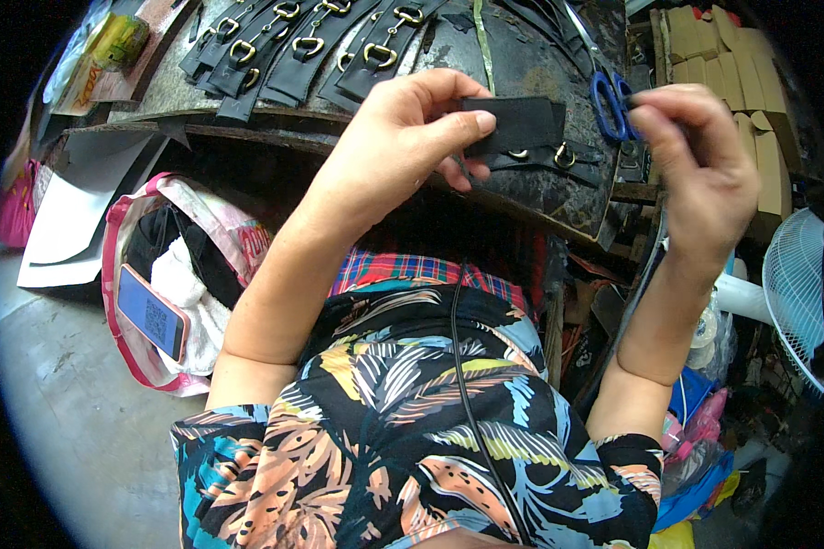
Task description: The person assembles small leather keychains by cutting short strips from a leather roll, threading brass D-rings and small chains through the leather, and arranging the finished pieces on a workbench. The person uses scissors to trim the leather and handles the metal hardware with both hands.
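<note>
Pinching a flat black strap piece [513, 123] between thumb and fingers, my left hand [412, 128] holds it just above the dark worktop [522, 64]. My right hand [696, 165] is closed too, fingertips nipping something small and dark I cannot make out. Blue-handled scissors [611, 101] lie between my hands. More black straps with gold buckles [302, 46] lie in rows farther back. A phone [151, 313] rests in the pink bag [119, 220] on my left.

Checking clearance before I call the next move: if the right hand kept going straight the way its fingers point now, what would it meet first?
The right hand points left toward the blue-handled scissors on the dark worktable; they look first in line, then the black strap piece in the left hand. Depth is unclear.
</note>
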{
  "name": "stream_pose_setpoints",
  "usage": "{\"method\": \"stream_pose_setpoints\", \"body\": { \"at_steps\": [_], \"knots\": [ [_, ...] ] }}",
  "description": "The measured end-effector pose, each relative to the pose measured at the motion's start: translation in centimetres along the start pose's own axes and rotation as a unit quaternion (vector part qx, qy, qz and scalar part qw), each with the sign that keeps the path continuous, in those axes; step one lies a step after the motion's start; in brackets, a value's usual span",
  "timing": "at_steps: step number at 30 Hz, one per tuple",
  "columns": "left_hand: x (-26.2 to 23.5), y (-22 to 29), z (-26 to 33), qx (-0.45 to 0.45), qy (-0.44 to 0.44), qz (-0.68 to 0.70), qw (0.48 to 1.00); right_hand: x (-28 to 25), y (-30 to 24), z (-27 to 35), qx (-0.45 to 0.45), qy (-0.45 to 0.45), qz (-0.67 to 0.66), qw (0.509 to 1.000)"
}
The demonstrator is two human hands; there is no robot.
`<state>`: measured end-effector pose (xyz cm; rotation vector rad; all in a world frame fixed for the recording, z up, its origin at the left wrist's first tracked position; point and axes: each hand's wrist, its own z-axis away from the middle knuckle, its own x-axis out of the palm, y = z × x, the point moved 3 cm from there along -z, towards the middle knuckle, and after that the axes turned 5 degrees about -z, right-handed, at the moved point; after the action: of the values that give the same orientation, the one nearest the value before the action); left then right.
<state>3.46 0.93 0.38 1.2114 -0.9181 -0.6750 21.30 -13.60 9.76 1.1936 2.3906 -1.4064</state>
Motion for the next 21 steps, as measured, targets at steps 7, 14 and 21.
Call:
{"method": "stream_pose_setpoints", "body": {
  "at_steps": [7, 14, 21],
  "knots": [
    [0.5, -1.2, 1.0, -0.025, -0.033, 0.101, 0.994, 5.7, 0.8, 2.6, 0.038, -0.124, 0.022, 0.991],
    [0.6, -1.5, 1.4, 0.011, -0.043, 0.043, 0.998, 6.1, 1.2, 3.3, 0.122, -0.052, -0.066, 0.989],
    [0.9, -1.3, 1.3, 0.008, -0.022, 0.012, 1.0, 5.6, 1.8, 3.2, 0.013, -0.127, 0.052, 0.99]
  ]
}}
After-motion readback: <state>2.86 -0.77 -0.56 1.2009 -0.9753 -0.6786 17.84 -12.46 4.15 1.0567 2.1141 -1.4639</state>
